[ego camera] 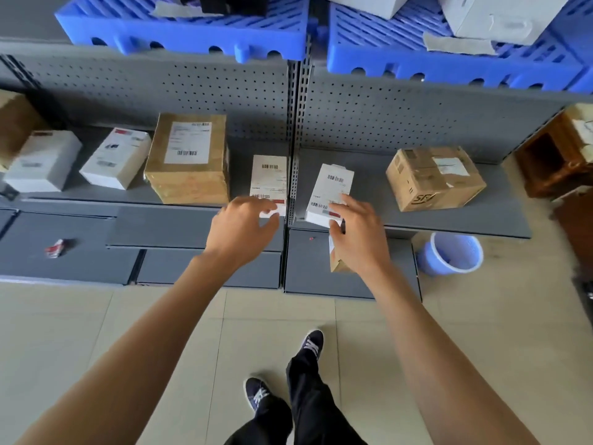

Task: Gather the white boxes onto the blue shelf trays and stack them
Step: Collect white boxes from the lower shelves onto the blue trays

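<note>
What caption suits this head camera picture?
Both hands, left hand and right hand, grasping flat white labelled boxes on grey metal shelf.

Six white boxes (269, 184), three brown cartons (189, 159), two blue trays (192, 33), one bucket (452, 256).
</note>
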Demonstrator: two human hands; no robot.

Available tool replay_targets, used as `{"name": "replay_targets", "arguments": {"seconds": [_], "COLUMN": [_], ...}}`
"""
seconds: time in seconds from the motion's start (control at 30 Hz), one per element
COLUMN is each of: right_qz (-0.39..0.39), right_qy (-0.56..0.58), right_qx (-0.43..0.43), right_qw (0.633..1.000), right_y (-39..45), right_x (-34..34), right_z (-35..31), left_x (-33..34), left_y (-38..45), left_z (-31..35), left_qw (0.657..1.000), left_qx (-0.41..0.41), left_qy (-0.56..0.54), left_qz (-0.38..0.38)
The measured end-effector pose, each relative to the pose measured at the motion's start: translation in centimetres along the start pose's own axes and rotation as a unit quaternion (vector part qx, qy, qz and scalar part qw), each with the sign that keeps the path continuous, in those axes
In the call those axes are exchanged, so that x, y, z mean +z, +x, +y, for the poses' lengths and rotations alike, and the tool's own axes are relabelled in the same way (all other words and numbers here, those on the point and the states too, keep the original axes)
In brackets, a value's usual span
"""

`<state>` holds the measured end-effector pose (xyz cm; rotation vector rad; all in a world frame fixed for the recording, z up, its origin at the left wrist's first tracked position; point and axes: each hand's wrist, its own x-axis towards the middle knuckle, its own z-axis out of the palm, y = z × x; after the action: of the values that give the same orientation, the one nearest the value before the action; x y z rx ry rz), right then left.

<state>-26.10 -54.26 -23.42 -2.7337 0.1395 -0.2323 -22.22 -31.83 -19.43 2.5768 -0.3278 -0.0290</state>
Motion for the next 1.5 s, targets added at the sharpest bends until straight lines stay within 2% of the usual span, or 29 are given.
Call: {"name": "replay_targets", "arguments": {"seconds": [0.27, 0.53, 0.63, 0.8, 0.93, 1.13, 1.5], "right_qz": [-0.097, -0.117, -0.116, -0.113, -0.095, -0.065, -0.031], "right_qy": [0.022, 0.005, -0.022, -0.091, -0.109, -0.121, -0.127], "right_qx": [0.064, 0.117, 0.11, 0.097, 0.101, 0.092, 0.068], "right_qw": [0.993, 0.986, 0.987, 0.985, 0.984, 0.986, 0.989], "right_y": [0.1, 3.8, 6.0, 8.4, 8.6, 8.6, 8.9], "right_x": [6.7, 11.9, 13.8, 15.9, 16.6, 16.6, 16.7], "right_z": [3.1, 4.5, 4.5, 4.4, 4.4, 4.4, 5.1], "left_x": [7.4, 11.9, 13.1, 15.2, 16.6, 17.4, 18.2], "left_y": [2.2, 7.1, 9.8, 13.0, 13.5, 13.2, 12.9], "left_z": [-3.1, -5.8, -6.7, -7.6, -7.6, -8.0, -7.9], "left_qw": [0.993, 0.996, 0.993, 0.982, 0.975, 0.982, 0.987], "left_qx": [-0.062, -0.039, -0.042, -0.097, -0.109, -0.092, -0.091], "left_qy": [0.035, 0.055, 0.097, 0.139, 0.153, 0.148, 0.129], "left_qz": [-0.095, -0.055, -0.048, -0.09, -0.115, -0.068, -0.033]}}
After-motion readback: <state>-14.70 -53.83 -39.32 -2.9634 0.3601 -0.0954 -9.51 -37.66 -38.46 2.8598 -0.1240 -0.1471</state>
